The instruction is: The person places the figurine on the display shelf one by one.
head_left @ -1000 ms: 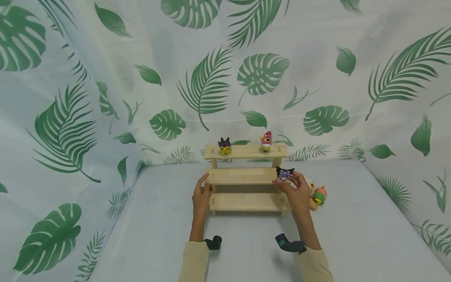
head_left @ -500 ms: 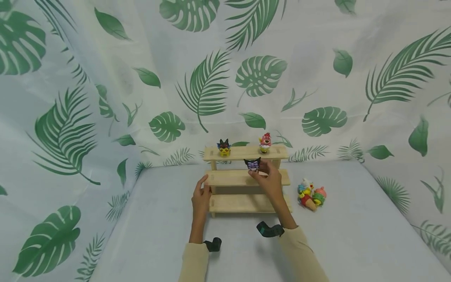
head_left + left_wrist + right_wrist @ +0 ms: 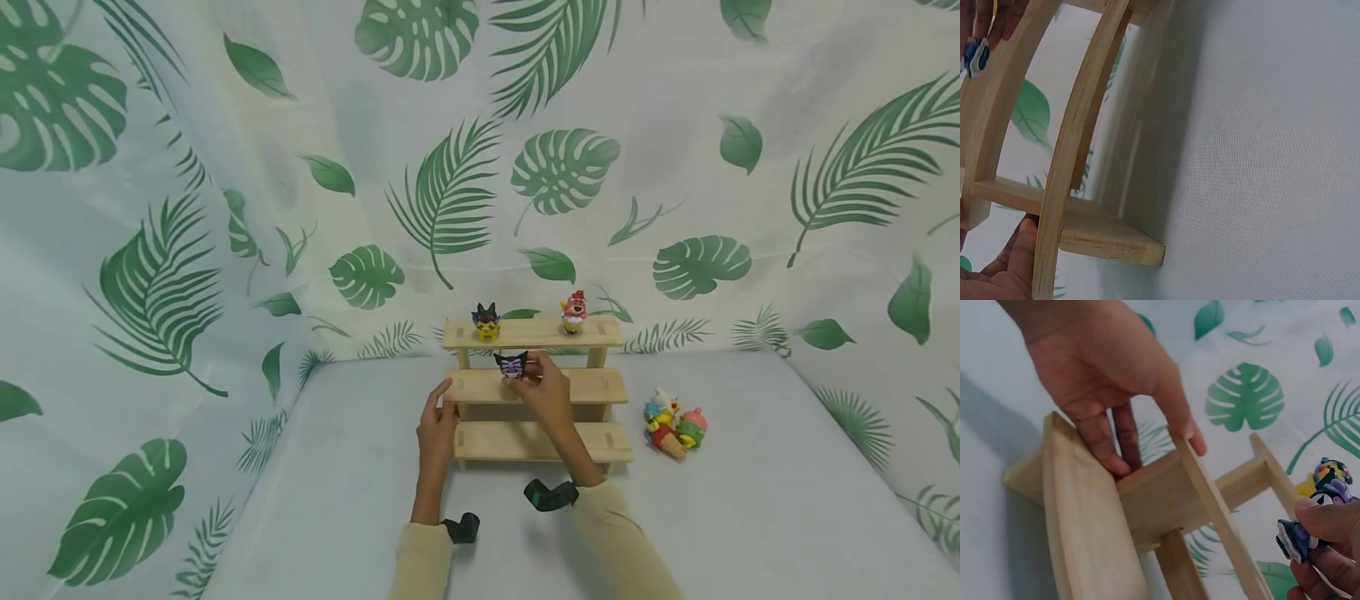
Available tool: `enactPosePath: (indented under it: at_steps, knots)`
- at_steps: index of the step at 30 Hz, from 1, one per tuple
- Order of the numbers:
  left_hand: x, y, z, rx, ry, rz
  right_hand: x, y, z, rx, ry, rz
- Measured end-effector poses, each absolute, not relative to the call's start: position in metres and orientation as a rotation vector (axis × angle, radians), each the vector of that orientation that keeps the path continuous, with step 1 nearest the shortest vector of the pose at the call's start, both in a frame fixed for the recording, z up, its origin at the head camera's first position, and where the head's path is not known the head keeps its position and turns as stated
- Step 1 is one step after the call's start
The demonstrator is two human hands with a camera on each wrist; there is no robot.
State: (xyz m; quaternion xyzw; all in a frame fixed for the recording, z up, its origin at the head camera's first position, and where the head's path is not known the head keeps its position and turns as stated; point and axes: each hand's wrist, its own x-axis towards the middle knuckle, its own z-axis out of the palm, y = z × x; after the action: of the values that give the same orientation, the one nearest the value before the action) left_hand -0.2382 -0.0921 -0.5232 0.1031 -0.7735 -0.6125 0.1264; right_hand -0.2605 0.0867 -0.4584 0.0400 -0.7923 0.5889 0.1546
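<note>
Between the thumb and fingers of my right hand is a small figurine with black pointed ears and a purple bow, pinched over the middle tier of a three-tier wooden display shelf. The figurine's blue-and-white lower part shows in the right wrist view. My left hand grips the shelf's left side, fingertips at the end of the middle board, as the right wrist view also shows. On the top tier stand a yellow figurine with dark ears and a pink figurine with a red top.
Several colourful figurines lie grouped on the white-covered table right of the shelf. A white backdrop curtain with green leaf prints hangs behind and around the table.
My right hand has carried the black-eared figurine leftward from the shelf's right end to the left-centre of the middle tier. My left hand stays at the shelf's left side.
</note>
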Motion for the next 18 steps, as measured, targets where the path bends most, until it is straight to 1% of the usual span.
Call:
enactPosePath:
  at_steps: [9,18]
  knots:
    - [-0.237,-0.091,-0.522,0.314,-2.257,-1.800,-0.265,0.069,-0.475,0.201,-2.319,1.560]
    - [-0.238,-0.093,-0.521,0.291,-2.246,-1.787,-0.269,0.058,-0.483,0.219,-2.328,1.479]
